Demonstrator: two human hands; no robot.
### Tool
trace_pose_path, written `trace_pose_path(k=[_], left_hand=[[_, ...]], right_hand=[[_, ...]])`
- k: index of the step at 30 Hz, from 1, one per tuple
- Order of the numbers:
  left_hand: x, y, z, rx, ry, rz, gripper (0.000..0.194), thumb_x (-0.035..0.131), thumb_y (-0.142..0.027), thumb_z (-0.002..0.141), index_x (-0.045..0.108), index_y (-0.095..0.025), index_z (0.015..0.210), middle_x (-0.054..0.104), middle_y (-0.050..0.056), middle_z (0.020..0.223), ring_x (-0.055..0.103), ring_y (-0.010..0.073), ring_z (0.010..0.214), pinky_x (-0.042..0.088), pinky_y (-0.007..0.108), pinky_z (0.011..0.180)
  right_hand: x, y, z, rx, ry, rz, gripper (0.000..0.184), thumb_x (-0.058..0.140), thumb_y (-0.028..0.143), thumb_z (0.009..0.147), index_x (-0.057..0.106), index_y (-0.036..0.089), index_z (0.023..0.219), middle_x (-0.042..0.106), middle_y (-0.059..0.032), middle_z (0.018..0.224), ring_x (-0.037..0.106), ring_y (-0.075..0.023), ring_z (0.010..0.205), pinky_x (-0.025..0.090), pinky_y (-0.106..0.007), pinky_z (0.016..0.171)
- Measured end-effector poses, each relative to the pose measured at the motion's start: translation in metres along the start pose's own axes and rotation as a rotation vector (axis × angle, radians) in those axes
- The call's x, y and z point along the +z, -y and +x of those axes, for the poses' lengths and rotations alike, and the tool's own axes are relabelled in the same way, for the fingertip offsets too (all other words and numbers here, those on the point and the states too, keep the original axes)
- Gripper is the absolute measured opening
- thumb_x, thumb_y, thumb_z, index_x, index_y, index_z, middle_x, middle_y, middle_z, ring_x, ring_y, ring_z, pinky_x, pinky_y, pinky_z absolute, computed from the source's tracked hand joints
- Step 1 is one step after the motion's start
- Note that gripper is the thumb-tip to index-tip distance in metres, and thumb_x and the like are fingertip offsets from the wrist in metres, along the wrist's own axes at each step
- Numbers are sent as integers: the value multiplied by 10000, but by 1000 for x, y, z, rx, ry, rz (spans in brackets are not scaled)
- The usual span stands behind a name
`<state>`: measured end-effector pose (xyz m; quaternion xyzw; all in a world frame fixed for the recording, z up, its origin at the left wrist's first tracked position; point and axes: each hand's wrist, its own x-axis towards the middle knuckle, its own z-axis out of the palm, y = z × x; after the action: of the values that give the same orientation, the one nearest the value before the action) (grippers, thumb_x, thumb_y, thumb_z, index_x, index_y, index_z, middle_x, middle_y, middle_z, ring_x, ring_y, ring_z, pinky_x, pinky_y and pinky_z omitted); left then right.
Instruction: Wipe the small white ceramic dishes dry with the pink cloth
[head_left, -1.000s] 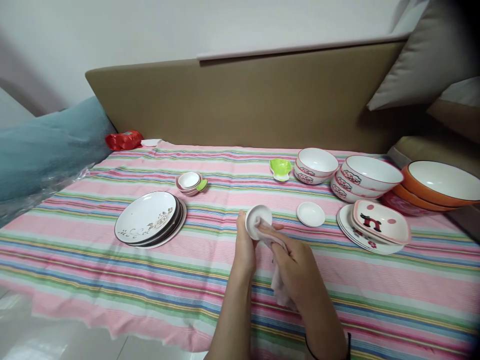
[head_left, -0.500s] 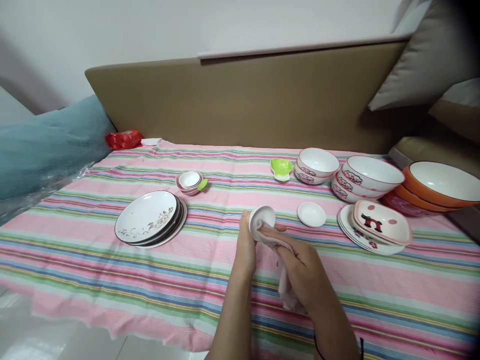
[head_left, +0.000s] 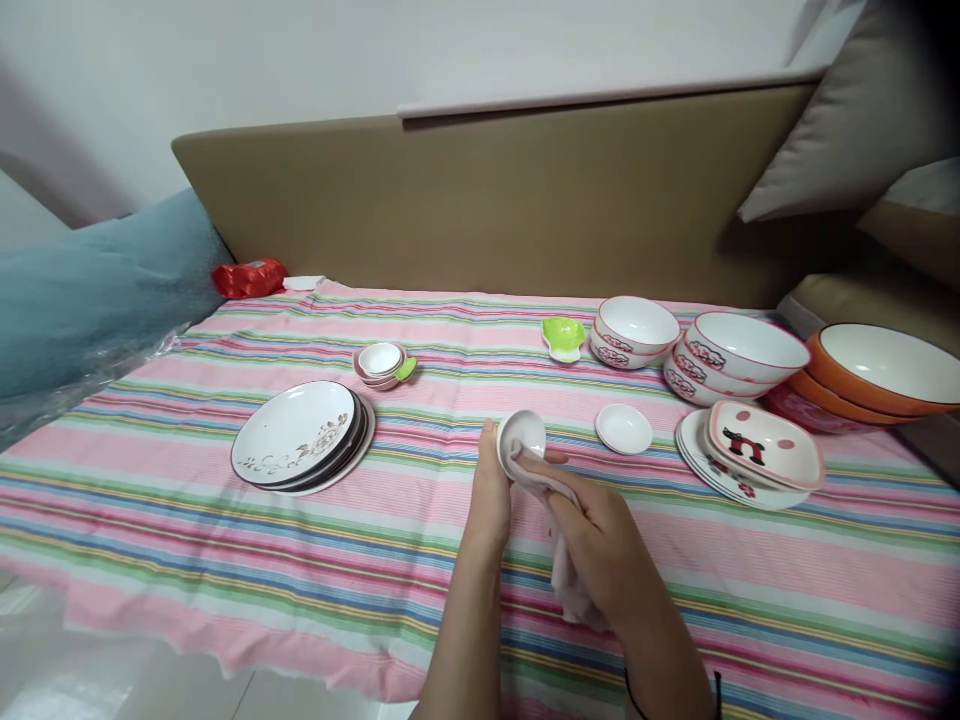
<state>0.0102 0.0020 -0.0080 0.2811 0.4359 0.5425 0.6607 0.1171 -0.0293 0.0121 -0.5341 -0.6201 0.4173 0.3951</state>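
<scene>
A small white dish [head_left: 531,430] is tilted up in my left hand [head_left: 491,495], whose fingers go behind its rim and are partly hidden. My right hand [head_left: 600,535] grips a pale pinkish cloth [head_left: 574,590] and presses part of it against the inside of the dish. The rest of the cloth hangs below the right hand. Just to the right, another small white dish [head_left: 624,428] lies on the striped cloth cover [head_left: 420,500]. Beyond it sits a green leaf-shaped dish [head_left: 562,335].
Stacked plates [head_left: 292,440] and nested small bowls [head_left: 380,360] stand at the left. On the right are white bowls [head_left: 637,325], larger bowls [head_left: 742,350], orange bowls [head_left: 885,370] and a rectangular patterned dish [head_left: 769,440] on plates. A brown backrest [head_left: 465,210] rises behind.
The held dish and both hands have shifted very slightly left, with the dish turned a little. The cloth stays pressed inside it. Everything else stays where it was.
</scene>
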Motion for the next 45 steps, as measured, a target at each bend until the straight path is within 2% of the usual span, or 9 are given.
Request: trace_pose_path(k=[5, 8, 12, 20, 26, 34, 39, 42, 45], left_hand=[[3, 0, 0, -72, 40, -32, 699, 332, -667, 847, 700, -77, 919, 737, 145, 770, 688, 291, 824, 498, 375, 818], [2, 0, 0, -150, 31, -62, 743, 288, -697, 832, 697, -84, 931, 735, 141, 739, 691, 297, 813, 510, 375, 786], [1, -5, 0, -78, -2, -122, 733, 201, -639, 866, 682, -88, 909, 722, 141, 666, 695, 299, 746, 523, 378, 703], [-6, -1, 4, -73, -24, -98, 697, 361, -672, 830, 676, -69, 980, 737, 139, 772, 691, 275, 815, 514, 336, 760], [-10, -1, 7, -19, 41, -87, 669, 438, -668, 822, 669, -107, 1103, 725, 121, 1006, 635, 265, 1042, 427, 356, 971], [-14, -8, 5, 51, 212, 83, 582, 441, -582, 874, 697, -107, 1093, 704, 134, 1094, 620, 282, 1078, 394, 393, 1010], [-12, -8, 5, 88, 189, 118, 483, 544, -482, 862, 608, -196, 1246, 590, 100, 1309, 531, 272, 1213, 363, 383, 1047], [-8, -7, 4, 124, 165, 108, 593, 676, -359, 796, 482, -291, 1352, 502, 56, 1406, 486, 251, 1259, 377, 343, 1027], [-7, -6, 4, 115, 168, 96, 605, 704, -316, 771, 494, -258, 1336, 601, 80, 1281, 558, 241, 1161, 424, 314, 947]], right_hand=[[8, -2, 2, -29, -26, 4, 487, 431, 191, 861, 508, 304, 1329, 480, 34, 1404, 445, -229, 1311, 368, -424, 1086], [7, 2, 3, -129, 79, 135, 448, 438, 184, 870, 553, 291, 1289, 532, 40, 1361, 451, -206, 1306, 346, -392, 1105], [-1, 7, 3, -66, 199, 160, 442, 438, 121, 825, 654, 316, 1157, 637, 61, 1229, 547, -191, 1218, 394, -388, 1073], [15, 0, 1, 22, 40, -181, 524, 476, 194, 818, 513, 284, 1333, 504, 8, 1381, 525, -249, 1240, 463, -425, 1003], [22, -24, 11, -157, -22, -313, 685, 451, 68, 754, 418, 275, 1406, 413, 40, 1455, 461, -224, 1300, 461, -373, 1018], [11, -29, 13, -315, -344, -288, 373, 475, 126, 841, 649, 215, 1159, 667, -36, 1197, 620, -203, 1102, 479, -318, 934], [11, -21, 12, -219, -485, -325, 196, 520, 296, 881, 673, 175, 862, 681, -20, 674, 607, -159, 599, 423, -246, 532], [13, -18, 13, -219, -490, -328, 264, 500, 328, 895, 643, 167, 741, 612, -2, 566, 525, -129, 509, 366, -232, 492], [16, -15, 13, -225, -454, -322, 262, 512, 332, 890, 672, 169, 762, 646, -14, 595, 558, -134, 527, 376, -230, 507]])
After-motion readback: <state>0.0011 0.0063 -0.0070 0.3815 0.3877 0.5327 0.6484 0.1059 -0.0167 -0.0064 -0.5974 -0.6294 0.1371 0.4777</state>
